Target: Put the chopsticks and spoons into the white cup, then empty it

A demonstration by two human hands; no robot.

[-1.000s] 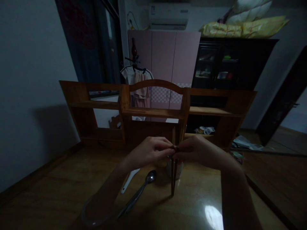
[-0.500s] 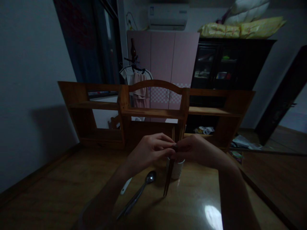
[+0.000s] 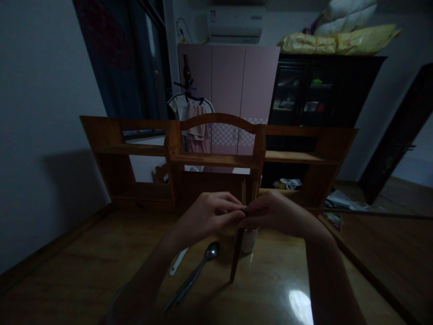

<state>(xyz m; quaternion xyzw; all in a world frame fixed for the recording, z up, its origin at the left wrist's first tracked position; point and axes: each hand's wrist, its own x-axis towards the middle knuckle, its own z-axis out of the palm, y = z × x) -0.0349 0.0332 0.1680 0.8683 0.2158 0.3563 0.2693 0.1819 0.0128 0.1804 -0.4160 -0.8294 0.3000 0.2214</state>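
My left hand (image 3: 210, 213) and my right hand (image 3: 280, 211) meet above the table, fingertips nearly touching. Both are closed in a pinch around the upper end of a pair of dark brown chopsticks (image 3: 236, 258). The chopsticks hang down at a slight tilt, lower ends together at or just above the tabletop. Right behind them stands a white cup (image 3: 249, 242), partly hidden by my right hand, with light wooden sticks (image 3: 244, 189) rising behind my fingers. Left of the chopsticks lie metal spoons (image 3: 212, 250), handles toward me. A white handle (image 3: 177, 264) shows beside my left forearm.
A wooden shelf unit (image 3: 216, 159) runs along the back of the wooden table (image 3: 270, 280). A wall (image 3: 40, 180) borders the left side. On the right, the table edge drops to the floor, where plastic bags (image 3: 345, 201) lie.
The lower ends of the chopsticks, slightly apart before, now line up as one and sit a little lower. Both hands have shifted only slightly.
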